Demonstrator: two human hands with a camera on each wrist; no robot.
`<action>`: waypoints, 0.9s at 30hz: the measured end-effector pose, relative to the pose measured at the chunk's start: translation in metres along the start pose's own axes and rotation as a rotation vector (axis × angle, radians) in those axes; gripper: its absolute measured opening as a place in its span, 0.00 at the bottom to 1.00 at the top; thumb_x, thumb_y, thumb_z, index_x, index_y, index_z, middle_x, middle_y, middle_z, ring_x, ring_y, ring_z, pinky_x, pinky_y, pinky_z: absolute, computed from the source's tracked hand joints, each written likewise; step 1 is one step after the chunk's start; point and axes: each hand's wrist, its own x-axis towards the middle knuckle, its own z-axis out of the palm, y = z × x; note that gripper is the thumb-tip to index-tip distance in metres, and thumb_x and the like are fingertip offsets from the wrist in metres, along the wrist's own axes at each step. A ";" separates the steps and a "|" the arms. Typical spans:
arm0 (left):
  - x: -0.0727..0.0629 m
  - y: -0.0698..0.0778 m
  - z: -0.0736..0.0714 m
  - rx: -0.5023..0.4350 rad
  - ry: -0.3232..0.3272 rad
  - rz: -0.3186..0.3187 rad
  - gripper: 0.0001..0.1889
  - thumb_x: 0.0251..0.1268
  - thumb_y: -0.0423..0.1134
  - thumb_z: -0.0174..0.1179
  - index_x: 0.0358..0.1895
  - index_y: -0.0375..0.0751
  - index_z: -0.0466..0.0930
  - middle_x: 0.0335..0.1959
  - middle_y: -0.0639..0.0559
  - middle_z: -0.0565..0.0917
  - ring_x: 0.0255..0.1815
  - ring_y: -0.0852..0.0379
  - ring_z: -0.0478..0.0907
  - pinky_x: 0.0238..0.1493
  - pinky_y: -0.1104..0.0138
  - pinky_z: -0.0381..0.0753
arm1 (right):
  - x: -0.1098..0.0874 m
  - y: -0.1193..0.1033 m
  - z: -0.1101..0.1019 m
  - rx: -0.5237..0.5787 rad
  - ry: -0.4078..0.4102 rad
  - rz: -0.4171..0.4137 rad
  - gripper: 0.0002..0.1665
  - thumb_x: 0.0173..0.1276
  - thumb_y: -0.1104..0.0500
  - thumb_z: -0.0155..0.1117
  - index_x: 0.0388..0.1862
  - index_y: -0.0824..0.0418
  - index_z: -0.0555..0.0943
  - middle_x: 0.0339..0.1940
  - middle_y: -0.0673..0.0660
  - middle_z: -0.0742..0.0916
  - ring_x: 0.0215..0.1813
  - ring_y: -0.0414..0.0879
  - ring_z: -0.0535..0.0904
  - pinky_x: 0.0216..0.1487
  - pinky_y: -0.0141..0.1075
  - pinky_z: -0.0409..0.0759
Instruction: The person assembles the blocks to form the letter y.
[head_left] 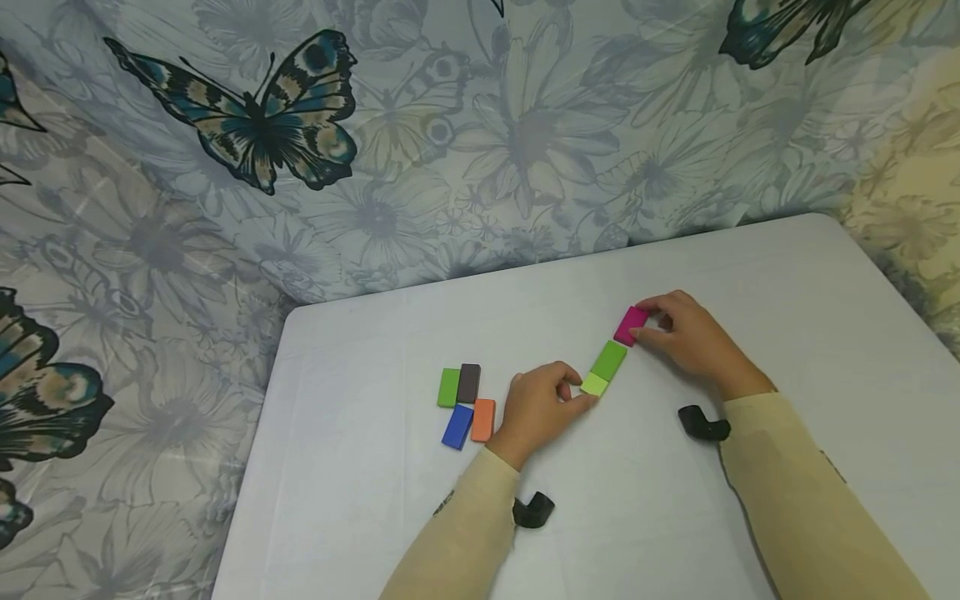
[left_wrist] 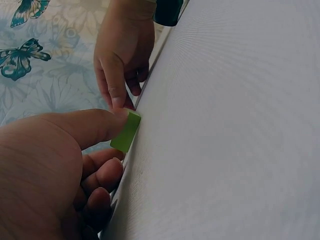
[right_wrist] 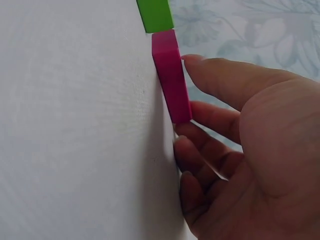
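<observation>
In the head view, a slanting row lies on the white table, with a magenta block at its far end. Below it is a green block, then a paler lime section; whether that is a separate block I cannot tell. My left hand pinches the row's near end between thumb and forefinger, which the left wrist view shows as a green block. The thumb and forefinger of my right hand hold the magenta block at its sides. Its end meets or nearly meets the green block.
Left of my left hand lie a second green block, a dark brown block, a blue block and an orange block, close together. The white table borders a butterfly-patterned wall covering.
</observation>
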 end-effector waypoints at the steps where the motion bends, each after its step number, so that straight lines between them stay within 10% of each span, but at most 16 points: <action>1: 0.000 0.000 0.000 0.000 0.000 0.001 0.15 0.68 0.53 0.79 0.49 0.51 0.89 0.26 0.68 0.75 0.26 0.69 0.70 0.42 0.67 0.67 | 0.000 0.000 0.001 0.000 0.002 0.003 0.29 0.79 0.55 0.71 0.70 0.71 0.79 0.58 0.69 0.78 0.56 0.63 0.73 0.55 0.59 0.75; 27: 0.000 -0.001 0.000 0.007 0.012 0.021 0.16 0.68 0.53 0.79 0.49 0.50 0.89 0.26 0.68 0.75 0.26 0.71 0.70 0.41 0.67 0.66 | -0.005 -0.003 0.006 0.017 0.016 -0.033 0.27 0.77 0.57 0.73 0.68 0.71 0.81 0.55 0.66 0.80 0.54 0.60 0.74 0.53 0.56 0.75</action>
